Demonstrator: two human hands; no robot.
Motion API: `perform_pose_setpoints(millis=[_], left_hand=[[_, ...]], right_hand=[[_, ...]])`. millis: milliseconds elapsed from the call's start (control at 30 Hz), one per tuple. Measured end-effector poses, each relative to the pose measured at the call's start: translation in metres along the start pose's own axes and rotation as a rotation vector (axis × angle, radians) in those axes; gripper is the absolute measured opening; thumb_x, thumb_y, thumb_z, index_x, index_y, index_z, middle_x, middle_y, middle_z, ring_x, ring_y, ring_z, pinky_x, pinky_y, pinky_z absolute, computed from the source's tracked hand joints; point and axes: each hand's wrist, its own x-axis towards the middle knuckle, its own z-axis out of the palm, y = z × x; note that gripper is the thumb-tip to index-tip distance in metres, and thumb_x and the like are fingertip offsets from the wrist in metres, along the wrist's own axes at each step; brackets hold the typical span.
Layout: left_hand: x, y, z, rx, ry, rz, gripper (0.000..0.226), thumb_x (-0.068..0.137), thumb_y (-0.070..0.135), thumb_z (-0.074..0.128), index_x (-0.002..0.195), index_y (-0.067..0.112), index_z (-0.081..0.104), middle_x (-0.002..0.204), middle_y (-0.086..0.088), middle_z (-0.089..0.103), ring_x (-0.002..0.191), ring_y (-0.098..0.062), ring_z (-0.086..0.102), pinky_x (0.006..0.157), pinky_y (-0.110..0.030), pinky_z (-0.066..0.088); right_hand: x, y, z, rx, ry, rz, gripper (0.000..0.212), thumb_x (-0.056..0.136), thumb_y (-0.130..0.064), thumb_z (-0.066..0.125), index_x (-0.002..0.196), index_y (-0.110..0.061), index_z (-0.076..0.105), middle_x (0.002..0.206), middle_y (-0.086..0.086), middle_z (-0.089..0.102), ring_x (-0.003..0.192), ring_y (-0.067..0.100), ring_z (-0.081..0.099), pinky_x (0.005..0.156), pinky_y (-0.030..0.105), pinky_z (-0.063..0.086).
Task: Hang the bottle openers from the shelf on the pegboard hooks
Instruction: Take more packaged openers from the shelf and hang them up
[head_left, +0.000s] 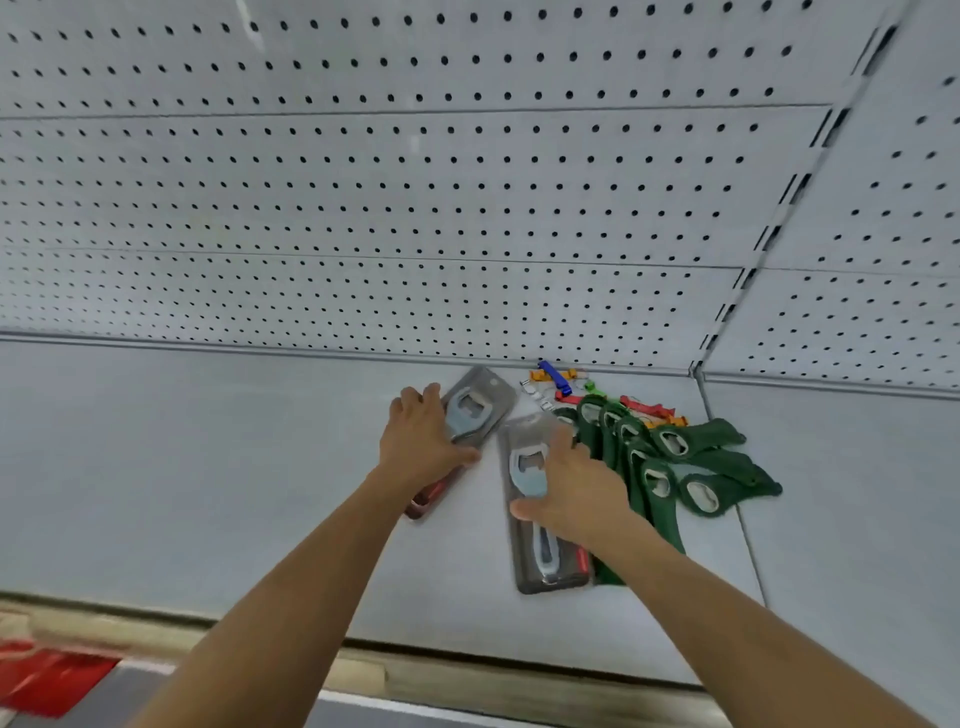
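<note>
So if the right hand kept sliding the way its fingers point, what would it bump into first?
Probably the small coloured openers at the back of the shelf, then the pegboard. The right hand already rests on a packaged opener.

Left hand (423, 441) hides red-handled opener (434, 496) mid-section.
</note>
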Motion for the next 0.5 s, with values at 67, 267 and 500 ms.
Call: perform_pose_setpoints(millis=[67, 267, 500], left_hand=[[0.0, 0.0, -0.001, -0.06, 0.038, -0.018, 0.083, 0.068, 0.042, 0.079, 0.131, 0.01, 0.037, 0.123, -0.012, 0.041, 0.114, -0.03, 0.045, 0.089, -0.033, 0.038], [-0.016, 0.003, -0.018, -0.473, 0.065, -0.106, 0.041, 0.073, 0.029, 0.076, 0.107, 0.014, 0.059, 0.095, -0.002, 0.068, 0.086, -0.022, 0.066, 0.077, -0.039, 0.056], [-0.086, 0.063, -0.024, -0.744, 0.125, -0.024, 0.017, 0.086, 0.021, 0.07, 0.096, 0.017, 0.057, 0.08, 0.008, 0.063, 0.068, -0.004, 0.062, 0.054, -0.014, 0.046]], right_hand=[[-0.002, 0.002, 0.0, 0.175, 0.021, 0.008, 0.082, 0.076, -0.034, 0.069, 0.138, -0.01, 0.021, 0.11, 0.009, 0.056, 0.084, 0.026, 0.06, 0.067, 0.034, 0.051], [-0.024, 0.011, -0.011, 0.535, 0.102, -0.036, 0.06, 0.077, -0.021, 0.073, 0.123, -0.017, 0.036, 0.1, -0.004, 0.059, 0.088, 0.018, 0.062, 0.078, 0.036, 0.054], [-0.062, 0.049, -0.028, 0.739, 0.218, -0.009, 0.057, 0.074, -0.022, 0.08, 0.112, -0.021, 0.038, 0.1, -0.008, 0.055, 0.092, 0.015, 0.059, 0.079, 0.035, 0.052]])
